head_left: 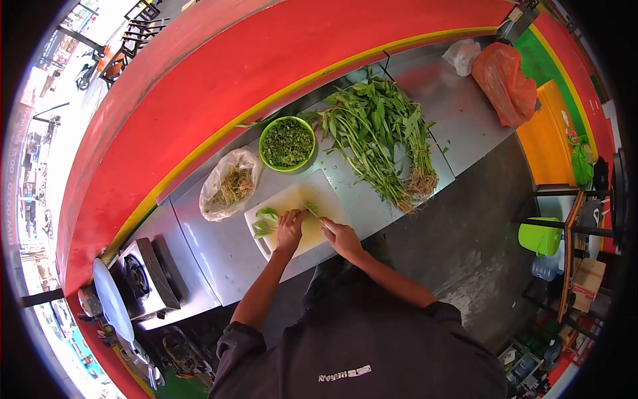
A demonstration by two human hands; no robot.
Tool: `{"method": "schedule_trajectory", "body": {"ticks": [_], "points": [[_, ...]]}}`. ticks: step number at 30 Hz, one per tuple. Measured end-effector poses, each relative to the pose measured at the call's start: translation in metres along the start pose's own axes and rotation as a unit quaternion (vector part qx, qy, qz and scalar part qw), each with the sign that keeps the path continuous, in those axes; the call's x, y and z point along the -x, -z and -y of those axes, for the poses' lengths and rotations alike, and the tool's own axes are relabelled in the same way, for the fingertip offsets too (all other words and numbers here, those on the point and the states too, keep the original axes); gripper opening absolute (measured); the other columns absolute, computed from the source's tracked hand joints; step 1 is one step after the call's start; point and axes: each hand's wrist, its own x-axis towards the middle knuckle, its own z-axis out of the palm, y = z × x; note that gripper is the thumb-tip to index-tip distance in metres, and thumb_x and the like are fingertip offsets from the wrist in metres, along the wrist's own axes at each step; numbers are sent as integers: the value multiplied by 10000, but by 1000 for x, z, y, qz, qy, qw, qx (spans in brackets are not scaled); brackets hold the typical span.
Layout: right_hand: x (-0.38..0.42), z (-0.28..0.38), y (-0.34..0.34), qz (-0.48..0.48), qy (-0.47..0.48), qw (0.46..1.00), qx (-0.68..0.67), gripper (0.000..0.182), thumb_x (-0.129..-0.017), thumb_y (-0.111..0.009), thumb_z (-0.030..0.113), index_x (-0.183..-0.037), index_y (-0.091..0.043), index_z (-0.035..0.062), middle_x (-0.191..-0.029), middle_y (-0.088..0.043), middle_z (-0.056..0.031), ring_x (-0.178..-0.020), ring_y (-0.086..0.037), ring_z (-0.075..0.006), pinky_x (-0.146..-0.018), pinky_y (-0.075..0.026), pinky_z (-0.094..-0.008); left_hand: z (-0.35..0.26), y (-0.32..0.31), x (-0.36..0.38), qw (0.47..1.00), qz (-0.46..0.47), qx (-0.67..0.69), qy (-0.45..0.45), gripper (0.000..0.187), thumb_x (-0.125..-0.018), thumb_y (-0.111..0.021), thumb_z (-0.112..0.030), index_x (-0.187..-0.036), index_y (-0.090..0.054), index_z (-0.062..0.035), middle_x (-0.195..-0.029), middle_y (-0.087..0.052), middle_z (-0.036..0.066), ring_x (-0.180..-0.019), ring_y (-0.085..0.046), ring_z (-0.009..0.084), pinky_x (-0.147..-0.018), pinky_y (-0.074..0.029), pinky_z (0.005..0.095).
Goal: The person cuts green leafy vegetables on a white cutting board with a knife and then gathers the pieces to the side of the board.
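I see my left hand (290,228) pressed flat-fingered on a small bunch of pale green leafy stems (266,222) lying on the white rectangular plastic cutting board (325,196). The bunch extends away to the left of that hand, its long axis roughly along the board's length. My right hand (341,237) is closed around the handle of a thin-bladed knife (315,215); the blade points toward the left hand and meets the greens just beside its fingers. The right hand is therefore the nearer one to the cut end.

Above the board stands a round green plastic bowl of chopped greens (287,143), near but apart.

The knife's edge is too small to make out. The left fingertips' curl is hidden.
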Motion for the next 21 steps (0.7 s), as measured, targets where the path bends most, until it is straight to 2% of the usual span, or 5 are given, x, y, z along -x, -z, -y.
{"method": "schedule_trajectory", "body": {"ticks": [6,8,11,18,21], "points": [[-5,3,-2,-8,4,1000,-22,391,-989,-653,205,-1366,-625,104,-945,-718,-249,-858,-689,-462,-745,-554,-523,-2,2,-3,1000,5,-16,-1,422,-828,-614,4,-1231,-698,-91,-1106,-637,74,-1028,-630,277,-872,-487,440],[-1,0,-3,-21,22,999,-41,384,-999,-638,241,-1361,-625,117,-924,-721,-245,-840,-703,-442,-732,-560,-533,-3,4,-1,1000,3,-24,6,432,-822,-616,11,-1235,-698,-87,-1108,-635,75,-1033,-626,274,-869,-486,437],[-3,4,3,-5,0,1000,-23,372,-997,-640,242,-1347,-635,117,-933,-723,-241,-853,-703,-446,-748,-560,-537,-6,6,-3,1000,8,-29,7,434,-815,-622,13,-1233,-700,-76,-1112,-631,75,-1033,-622,268,-863,-484,434],[-5,-4,-6,-29,27,999,-19,371,-1005,-626,263,-1347,-636,121,-924,-722,-253,-841,-702,-452,-746,-563,-537,0,3,-1,1000,-19,-11,-7,392,-822,-636,-2,-1201,-708,-72,-1084,-652,78,-1007,-640,275,-862,-495,431],[0,0,0,-2,-2,1000,-18,374,-1014,-613,277,-1355,-631,127,-883,-715,-256,-815,-699,-460,-739,-560,-545,-2,5,-2,1000,-16,-4,-9,369,-825,-638,-7,-1181,-712,-72,-1079,-655,81,-1014,-644,276,-870,-500,431]]}}
